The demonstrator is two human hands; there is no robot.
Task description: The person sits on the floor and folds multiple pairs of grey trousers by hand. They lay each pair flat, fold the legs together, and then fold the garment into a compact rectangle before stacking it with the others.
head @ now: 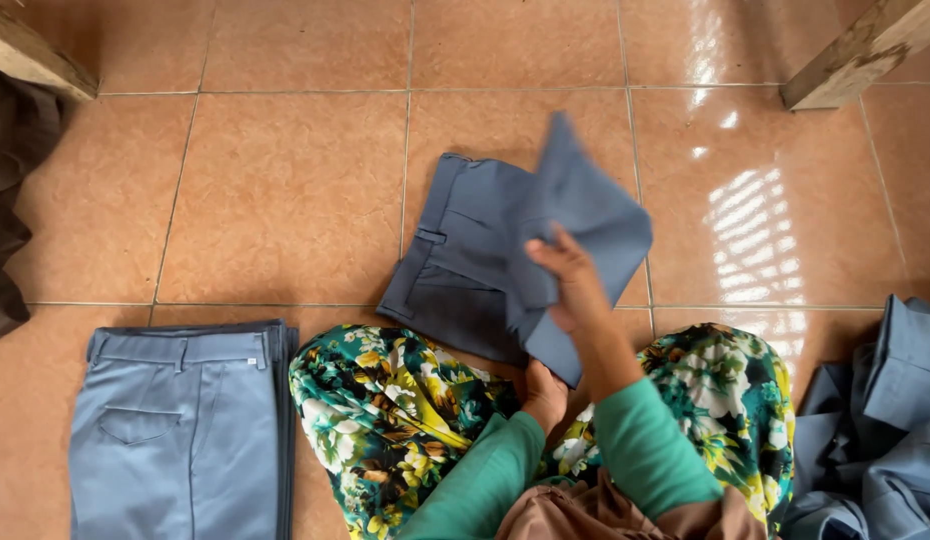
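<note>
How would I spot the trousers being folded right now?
On the tiled floor, look just ahead of the floral-skirted knees. The dark slate-blue trousers lie there, one flap lifted by the right hand; the lighter folded pair lies flat, untouched.

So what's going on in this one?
A person sits on a tiled floor with dark blue trousers spread in front. The right hand lifts one part of them up; the left hand holds the near edge. A folded stack lies to the left, an unfolded pile to the right.
</note>
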